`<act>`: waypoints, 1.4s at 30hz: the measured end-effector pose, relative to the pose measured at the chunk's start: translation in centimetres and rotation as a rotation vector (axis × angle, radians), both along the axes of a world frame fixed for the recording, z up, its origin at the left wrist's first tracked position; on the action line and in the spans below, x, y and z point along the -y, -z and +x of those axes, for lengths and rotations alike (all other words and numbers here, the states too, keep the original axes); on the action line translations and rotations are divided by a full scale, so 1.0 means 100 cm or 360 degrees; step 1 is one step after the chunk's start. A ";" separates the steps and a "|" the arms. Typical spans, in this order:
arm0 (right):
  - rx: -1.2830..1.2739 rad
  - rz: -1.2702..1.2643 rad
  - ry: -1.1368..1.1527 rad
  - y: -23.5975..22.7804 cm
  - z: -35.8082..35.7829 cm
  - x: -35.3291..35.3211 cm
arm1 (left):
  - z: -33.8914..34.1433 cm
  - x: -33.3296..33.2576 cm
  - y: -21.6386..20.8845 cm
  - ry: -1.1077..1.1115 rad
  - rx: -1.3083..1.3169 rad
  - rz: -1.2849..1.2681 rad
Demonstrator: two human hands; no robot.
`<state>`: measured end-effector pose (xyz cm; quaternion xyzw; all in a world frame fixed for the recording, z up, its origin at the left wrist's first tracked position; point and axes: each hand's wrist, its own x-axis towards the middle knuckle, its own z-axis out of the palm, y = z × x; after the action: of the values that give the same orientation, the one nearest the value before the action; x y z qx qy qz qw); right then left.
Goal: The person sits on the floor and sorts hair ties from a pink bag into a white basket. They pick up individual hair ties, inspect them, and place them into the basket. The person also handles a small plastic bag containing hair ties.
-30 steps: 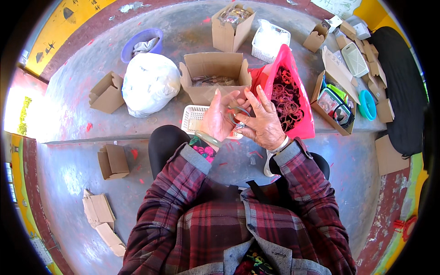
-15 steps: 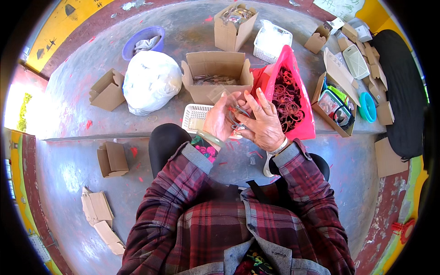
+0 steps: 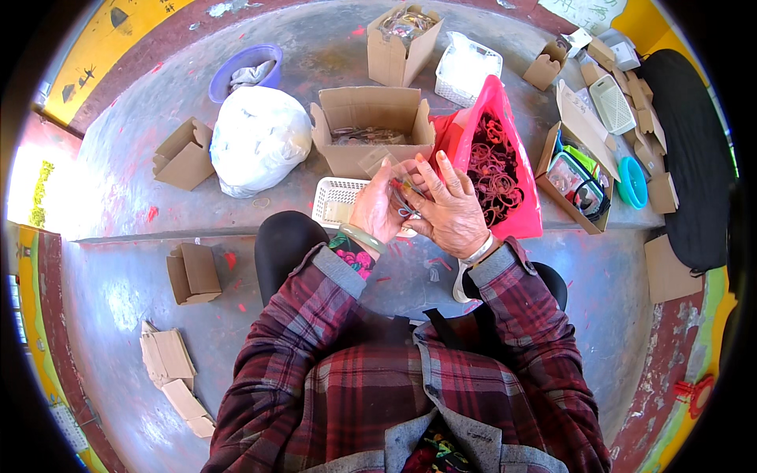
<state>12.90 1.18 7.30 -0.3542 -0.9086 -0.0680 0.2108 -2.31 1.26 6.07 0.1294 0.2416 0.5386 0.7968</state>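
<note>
My left hand (image 3: 375,208) grips a small clear plastic bag (image 3: 377,161), whose top edge stands up past the fingertips. Dark and coloured hair ties (image 3: 404,208) lie between my two palms, at the bag. My right hand (image 3: 456,214) presses on them with thumb and index finger, while its other fingers stretch away. Right beyond the hands is an open cardboard box (image 3: 371,162) with small packets inside. A white perforated basket (image 3: 337,197) sits beside my left hand. Past my right hand, a red plastic bag (image 3: 530,206) holds a heap of dark and reddish hair ties (image 3: 495,177).
A full white sack (image 3: 260,138), a purple basin (image 3: 236,67) and a small carton (image 3: 186,158) stand left. Another box (image 3: 402,47) and a white basket (image 3: 471,72) are farther back. Right are a filled carton (image 3: 579,185) and a turquoise ring-shaped item (image 3: 632,183). A step edge (image 3: 158,235) crosses the floor.
The hair ties have gone farther in between my palms, with less of them showing. My right fingers have shifted slightly left, closer to my left hand.
</note>
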 end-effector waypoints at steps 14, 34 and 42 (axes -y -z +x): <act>0.0082 -0.0076 0.0103 -0.003 -0.002 0.000 | 0.003 -0.001 0.020 0.0098 -0.0032 -0.0002; -0.0151 -0.0340 0.0020 -0.002 0.000 0.002 | 0.002 0.002 0.009 0.0082 -0.0108 -0.0088; -0.0921 -0.0530 -0.0073 0.015 0.006 -0.010 | 0.000 -0.004 0.019 0.0116 0.0000 -0.0033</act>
<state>13.53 2.14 5.81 -0.3677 -0.8175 0.1894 0.4007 -2.35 1.62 4.22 0.1300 0.2422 0.5066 0.8172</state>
